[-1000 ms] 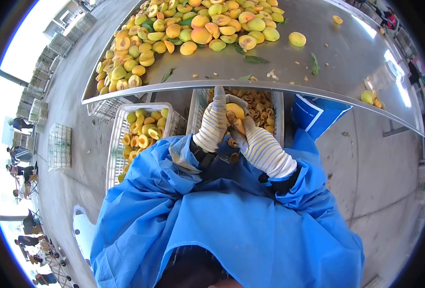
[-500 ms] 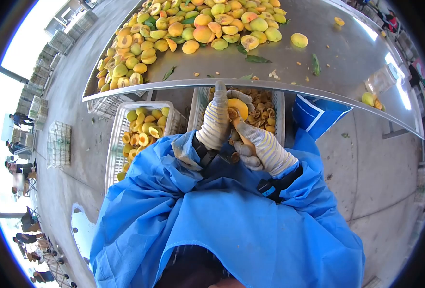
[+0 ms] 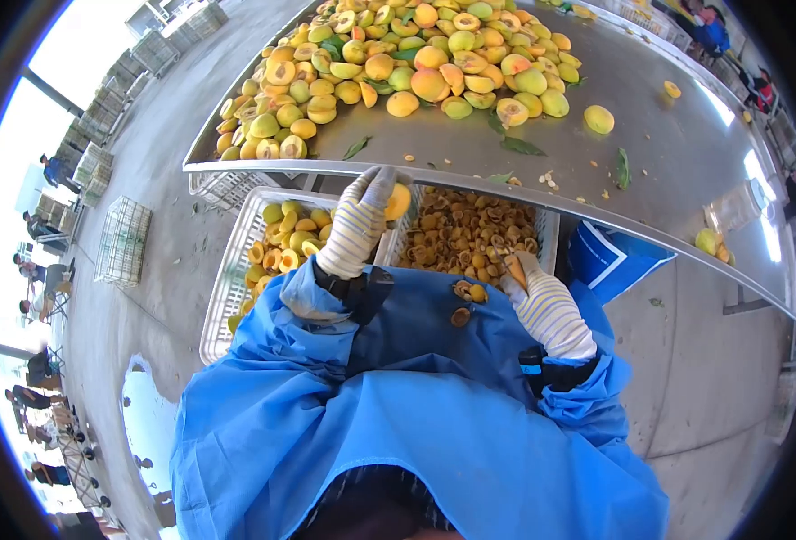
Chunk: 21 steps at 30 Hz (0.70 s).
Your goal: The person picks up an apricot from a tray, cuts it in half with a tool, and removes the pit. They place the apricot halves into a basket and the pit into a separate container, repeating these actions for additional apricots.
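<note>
Yellow fruit half (image 3: 399, 200) pinched in our left hand (image 3: 355, 225) may slip sideways into the pit crate (image 3: 549, 238) below, while our right hand (image 3: 542, 301) grips an orange tool (image 3: 513, 268).

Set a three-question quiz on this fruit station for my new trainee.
1. True or false: the left hand holds a piece of yellow fruit.
2. What is the right hand over? A) a water bucket B) the crate of pits C) a stack of plates
3. Fill in: the loose fruit pile lies on the metal ____.
Key: 1 true; 2 B; 3 table.
</note>
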Motion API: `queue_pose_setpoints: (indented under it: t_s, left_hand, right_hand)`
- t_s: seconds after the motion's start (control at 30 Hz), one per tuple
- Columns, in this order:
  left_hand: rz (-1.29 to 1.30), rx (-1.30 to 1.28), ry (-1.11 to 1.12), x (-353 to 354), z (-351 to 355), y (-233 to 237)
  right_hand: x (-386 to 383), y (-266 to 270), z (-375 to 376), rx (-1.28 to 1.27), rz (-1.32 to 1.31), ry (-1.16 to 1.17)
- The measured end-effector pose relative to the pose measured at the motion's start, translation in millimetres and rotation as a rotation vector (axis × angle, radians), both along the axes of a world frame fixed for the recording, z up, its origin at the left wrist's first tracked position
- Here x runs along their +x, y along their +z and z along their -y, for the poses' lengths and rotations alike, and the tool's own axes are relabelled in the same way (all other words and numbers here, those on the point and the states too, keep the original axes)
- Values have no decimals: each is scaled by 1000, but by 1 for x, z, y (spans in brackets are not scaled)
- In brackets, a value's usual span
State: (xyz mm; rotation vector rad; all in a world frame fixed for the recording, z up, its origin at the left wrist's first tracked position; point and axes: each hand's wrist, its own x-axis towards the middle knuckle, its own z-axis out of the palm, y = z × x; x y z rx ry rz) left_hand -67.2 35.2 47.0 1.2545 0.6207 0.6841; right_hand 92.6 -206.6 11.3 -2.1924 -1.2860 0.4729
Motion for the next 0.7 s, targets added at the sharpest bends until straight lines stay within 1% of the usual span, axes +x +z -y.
queue_pose_setpoints:
  t_s: [0.07, 0.1, 0.13, 0.17, 0.2, 0.27, 0.3, 0.37, 0.4, 0.43, 0.47, 0.5, 0.53, 0.6, 0.7]
  left_hand:
    - [-77, 281, 85, -24, -26, -7]
    - [-454, 539, 114, -38, -45, -8]
    - [-679, 876, 106, -50, -66, -15]
    - [-739, 1096, 157, -51, -72, -9]
    - [-795, 1319, 204, -49, -80, -3]
    - [-709, 1195, 155, -28, -104, -3]
    - [-662, 1131, 130, -12, -119, -6]
    - [-572, 1019, 56, 31, -155, -20]
    - [-624, 1136, -3, 52, -154, -5]
    - [-660, 1247, -20, 77, -173, -13]
    - [-808, 1232, -55, 97, -172, -2]
    - [-1020, 1223, -118, 120, -179, 1]
    - [-1082, 1193, -136, 139, -192, -9]
    - [-1176, 1077, -156, 164, -197, -16]
    - [-1162, 969, -2, 175, -197, -28]
  right_hand:
    - [-4, 9, 2, 20, -21, -6]
    - [-3, 8, 3, 25, -9, -2]
    - [-3, 7, 3, 30, 0, 0]
    - [-4, 14, 3, -3, -23, 3]
    - [-5, 14, 1, 21, -26, 26]
    - [-4, 14, 0, 66, -31, 62]
    - [-5, 19, -3, 13, -115, 38]
    - [-5, 11, -7, 74, -65, 26]
    - [-5, 7, -8, 103, -38, 19]
    - [-5, 4, -9, 91, -53, 27]
    - [-4, 1, -9, 79, -69, 34]
    - [-3, 0, -8, 65, -84, 38]
    - [-3, 1, -7, 52, -104, 38]
    - [-4, 5, -8, 28, -143, 36]
    - [-5, 8, -7, 33, -149, 44]
